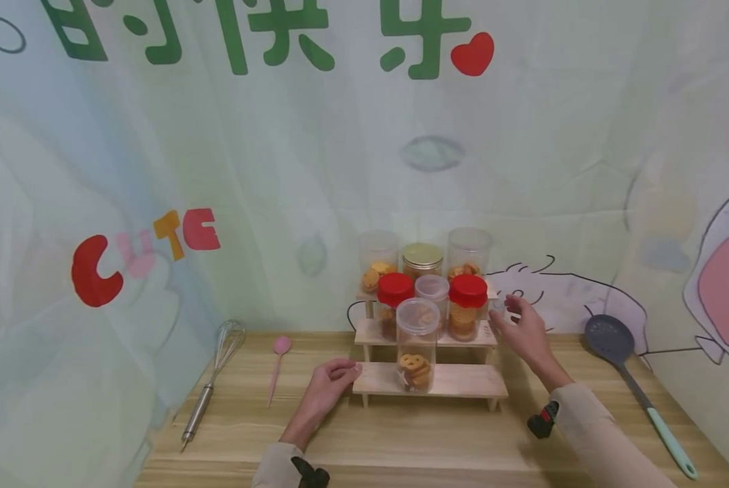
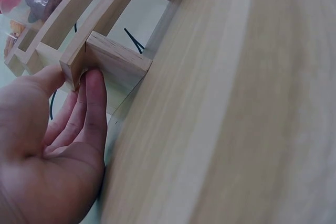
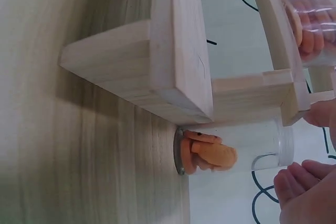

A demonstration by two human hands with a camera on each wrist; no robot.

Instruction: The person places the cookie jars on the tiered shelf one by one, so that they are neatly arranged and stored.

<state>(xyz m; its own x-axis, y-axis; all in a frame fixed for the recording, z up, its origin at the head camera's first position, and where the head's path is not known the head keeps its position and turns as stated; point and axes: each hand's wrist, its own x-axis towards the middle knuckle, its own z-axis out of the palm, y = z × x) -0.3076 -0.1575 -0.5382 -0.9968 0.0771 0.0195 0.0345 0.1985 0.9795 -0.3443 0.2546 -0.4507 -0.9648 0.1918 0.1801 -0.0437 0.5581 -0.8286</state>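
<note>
A three-tier wooden rack (image 1: pixel 468 385) stands on the table. Between thumb and fingers, my left hand (image 1: pixel 326 390) pinches the left end of its lowest board. My right hand (image 1: pixel 528 339) is at the rack's right side, thumb by the end of the middle board; whether they touch I cannot tell. In the right wrist view, a clear cookie jar (image 3: pixel 247 150) stands on the table beside the rack, its lid near my parted thumb and fingers. The lowest tier bears a clear jar (image 1: pixel 417 346) of cookies. Red-lidded jars (image 1: pixel 396 290) flank a clear-lidded jar (image 1: pixel 433 288) on the middle tier.
The top tier carries a gold-lidded jar (image 1: pixel 422 255) between two clear jars (image 1: pixel 469 244). Left on the table lie a whisk (image 1: pixel 213 379) and a pink spoon (image 1: pixel 279 359). A slotted spatula (image 1: pixel 633 386) lies at right. A printed curtain (image 1: pixel 316 169) hangs behind.
</note>
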